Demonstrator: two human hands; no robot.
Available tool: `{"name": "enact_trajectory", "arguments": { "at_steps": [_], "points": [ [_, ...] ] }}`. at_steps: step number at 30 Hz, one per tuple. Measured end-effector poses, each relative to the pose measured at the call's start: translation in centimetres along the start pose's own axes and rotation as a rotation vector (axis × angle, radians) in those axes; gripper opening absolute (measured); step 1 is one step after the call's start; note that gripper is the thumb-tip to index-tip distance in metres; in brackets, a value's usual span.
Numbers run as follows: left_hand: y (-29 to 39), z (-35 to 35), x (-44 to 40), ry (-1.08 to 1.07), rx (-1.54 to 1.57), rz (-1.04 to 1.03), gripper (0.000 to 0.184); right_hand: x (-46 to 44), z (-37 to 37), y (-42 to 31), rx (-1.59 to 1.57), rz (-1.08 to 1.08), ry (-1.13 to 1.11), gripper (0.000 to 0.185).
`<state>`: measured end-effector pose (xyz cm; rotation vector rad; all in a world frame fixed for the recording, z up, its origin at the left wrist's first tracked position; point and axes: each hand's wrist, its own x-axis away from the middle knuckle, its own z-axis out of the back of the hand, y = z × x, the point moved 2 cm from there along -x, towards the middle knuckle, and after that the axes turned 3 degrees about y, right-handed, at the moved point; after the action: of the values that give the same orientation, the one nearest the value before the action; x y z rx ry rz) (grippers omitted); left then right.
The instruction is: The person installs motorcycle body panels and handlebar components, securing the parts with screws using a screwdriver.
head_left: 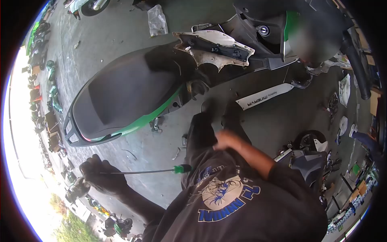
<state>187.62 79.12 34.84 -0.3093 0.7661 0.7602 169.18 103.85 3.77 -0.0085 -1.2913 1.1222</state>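
My left hand (100,173) is closed around the far end of a long screwdriver (145,172), whose shaft points right towards its green and black handle, close to my shirt. Over my dark trousers, near the shirt hem, is my right hand (227,140), its fingers curled in; what they hold, if anything, is hidden. In front of me a scooter with a black seat (125,88) and green side trim stands on the floor. A white and black body panel (217,48) rests across its footwell area.
A white "MINERVA" strip (266,96) lies on the floor beside the scooter. Clear plastic (157,21) lies beyond it. Another scooter (306,161) stands at the right, near scattered parts. More motorbikes line the left edge. Part of a person (367,142) shows at far right.
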Motion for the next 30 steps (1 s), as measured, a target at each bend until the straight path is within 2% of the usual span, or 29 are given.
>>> {"name": "enact_trajectory", "arguments": {
  "at_steps": [1, 2, 3, 5, 6, 8, 10, 11, 12, 13, 14, 15, 16, 17, 18, 19, 21, 24, 25, 27, 29, 30],
  "points": [
    [0.3, -0.1, 0.4, 0.046, 0.106, 0.069, 0.038, 1.9, -1.3, -0.4, 0.083, -0.055, -0.131, 0.052],
    [1.1, -0.6, -0.3, 0.081, 0.316, 0.581, 0.033, 3.5, -2.5, 0.1, 0.064, 0.023, -0.111, 0.041],
    [2.1, -1.1, -0.7, 0.267, 0.545, 1.084, 0.030, 4.7, -2.3, 0.0, 0.052, 0.116, 0.080, 0.034],
    [1.4, -2.9, -0.3, 0.137, 0.683, 1.101, 0.027, 5.1, -1.3, 0.9, -0.248, 0.029, 0.132, 0.034],
    [0.9, -3.8, -0.1, 0.097, 0.734, 1.105, 0.027, 6.8, 0.8, 0.0, -0.288, 0.077, 0.102, 0.033],
    [-1.2, -6.9, 1.6, -0.084, 1.120, 1.072, 0.015, 9.2, 2.5, -1.1, -0.286, 0.108, 0.022, 0.034],
    [0.5, -11.9, 1.8, -0.354, 1.875, 0.942, 0.017, 9.0, 3.4, -0.4, -0.246, 0.065, -0.012, 0.034],
    [0.9, -15.5, 3.6, -0.392, 1.902, 0.943, 0.021, 8.2, 4.3, 0.3, -0.363, 0.081, 0.044, 0.035],
    [6.7, -17.0, 3.8, -0.043, 1.300, 1.516, 0.024, 7.3, 4.8, 1.3, -0.477, 0.101, 0.090, 0.037],
    [8.4, -20.2, 6.2, -0.108, 1.356, 1.489, 0.027, 5.8, 5.0, 2.0, -0.465, 0.088, 0.088, 0.037],
    [8.7, -23.1, 8.5, -0.385, 1.503, 1.450, 0.025, 3.9, 5.6, 2.1, -0.480, 0.261, 0.311, 0.038],
    [11.1, -26.0, 10.0, -0.445, 1.486, 1.473, 0.025, 1.8, 5.9, 2.3, -0.487, 0.442, 0.541, 0.040],
    [13.9, -28.1, 10.7, -0.499, 1.510, 1.488, 0.026, -0.8, 5.0, 2.9, -0.473, 0.447, 0.544, 0.040],
    [15.3, -30.3, 12.7, -0.636, 1.576, 1.373, 0.027, -3.4, 3.5, 3.4, -0.671, 0.546, 0.484, 0.037],
    [17.4, -31.8, 13.6, -0.657, 1.555, 1.343, 0.028, -5.8, 2.5, 4.3, -0.867, 0.641, 0.414, 0.035],
    [18.6, -33.3, 15.1, -0.719, 1.547, 1.319, 0.030, -7.8, 2.7, 5.4, -0.853, 0.648, 0.409, 0.035],
    [19.8, -36.0, 17.7, -0.718, 1.596, 1.315, 0.029, -10.9, 2.8, 7.2, -0.998, 0.543, 0.353, 0.025],
    [19.5, -39.3, 20.3, -0.588, 1.567, 1.345, 0.028, -14.8, 3.4, 10.2, -1.006, 0.576, 0.288, 0.017],
    [19.4, -40.6, 21.4, -0.594, 1.570, 1.322, 0.028, -16.4, 3.2, 11.4, -1.008, 0.590, 0.303, 0.017],
    [18.8, -43.1, 23.0, -0.439, 1.657, 1.303, 0.027, -18.8, 2.8, 13.6, -0.878, 0.705, 0.363, 0.011],
    [18.7, -44.9, 24.4, -0.477, 1.676, 1.188, 0.026, -20.3, 2.5, 15.9, -0.791, 0.721, 0.409, 0.011],
    [18.8, -45.6, 24.8, -0.403, 1.571, 1.035, 0.027, -20.7, 2.4, 16.9, -0.704, 0.731, 0.420, 0.010]
  ]
}}
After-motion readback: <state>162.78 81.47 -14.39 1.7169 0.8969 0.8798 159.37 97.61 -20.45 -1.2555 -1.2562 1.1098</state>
